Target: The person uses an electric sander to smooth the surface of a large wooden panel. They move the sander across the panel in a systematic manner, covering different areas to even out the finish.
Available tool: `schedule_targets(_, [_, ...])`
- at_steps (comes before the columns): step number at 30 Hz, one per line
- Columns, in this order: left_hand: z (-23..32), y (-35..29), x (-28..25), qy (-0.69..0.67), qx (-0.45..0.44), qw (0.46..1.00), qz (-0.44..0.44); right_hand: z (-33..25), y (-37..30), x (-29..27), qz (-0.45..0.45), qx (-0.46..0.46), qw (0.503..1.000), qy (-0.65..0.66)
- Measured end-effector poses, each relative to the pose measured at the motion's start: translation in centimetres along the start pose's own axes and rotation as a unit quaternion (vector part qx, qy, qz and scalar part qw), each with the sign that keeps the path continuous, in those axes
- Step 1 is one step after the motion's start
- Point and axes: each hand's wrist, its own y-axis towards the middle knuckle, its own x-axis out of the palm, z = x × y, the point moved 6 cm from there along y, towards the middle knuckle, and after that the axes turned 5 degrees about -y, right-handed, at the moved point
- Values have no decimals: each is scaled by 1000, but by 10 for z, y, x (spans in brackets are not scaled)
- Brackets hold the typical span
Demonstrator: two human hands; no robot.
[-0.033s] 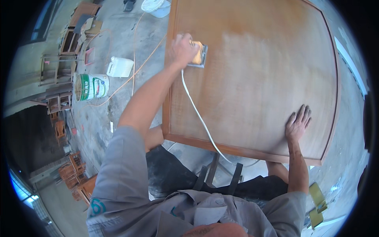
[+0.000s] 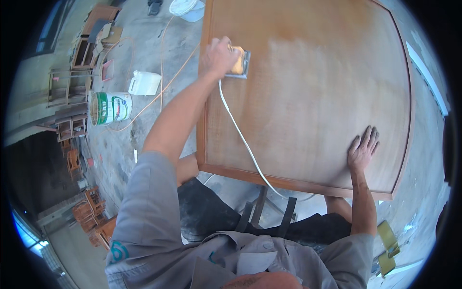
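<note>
My left hand [image 2: 219, 57] is wrapped round an orange electric sander [image 2: 237, 60], whose flat grey pad rests on a large brown wooden panel [image 2: 298, 120]. The sander sits near the panel's left edge, toward its far part. A white power cord [image 2: 237, 123] runs from the tool down across the wood and over the near edge. My right hand [image 2: 363, 153] lies flat with fingers stretched on the near right part of the panel, its fingertips darkened. Pale, dull wood covers the middle and near area, while the far part looks deeper brown. A raised frame borders the panel.
On the floor to the left stand a white jug [image 2: 145, 83], a green and white bucket [image 2: 111, 108] and an orange hose [image 2: 166, 88]. A white bucket [image 2: 188, 9] is beyond the panel. Wooden furniture frames [image 2: 72, 86] line the left wall. Dark stand legs [image 2: 288, 217] show below the panel.
My left hand and the sander have shifted slightly left and toward the far side. My right hand stays in place on the panel.
</note>
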Motion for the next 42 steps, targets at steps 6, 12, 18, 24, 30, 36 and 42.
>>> schedule_targets(6, [-1, 47, 2, 30, -72, 996, -47, -2, 2, -1, 10, 3, 1000, 3])
schedule_targets(12, [6, -38, -3, 9, -29, 999, -16, 1, 1, 6, 26, 7, 1000, -4])
schedule_targets(18, [-1, -152, -18, -16, -46, 998, -30, 1, 2, 9, 43, 3, 999, -13])
schedule_targets(24, [6, -254, -24, -22, -58, 997, -42, 4, 2, 14, 42, 6, 999, -15])
schedule_targets(30, [11, -281, -23, -18, -51, 998, -22, 6, 2, 12, 20, 12, 999, -37])
schedule_targets(36, [11, -192, -16, -18, -6, 1000, -12, 4, 1, 11, 16, 8, 999, -28])
schedule_targets(42, [20, -105, -8, -23, 6, 999, -22, 2, 1, 10, 12, 3, 1000, -16])
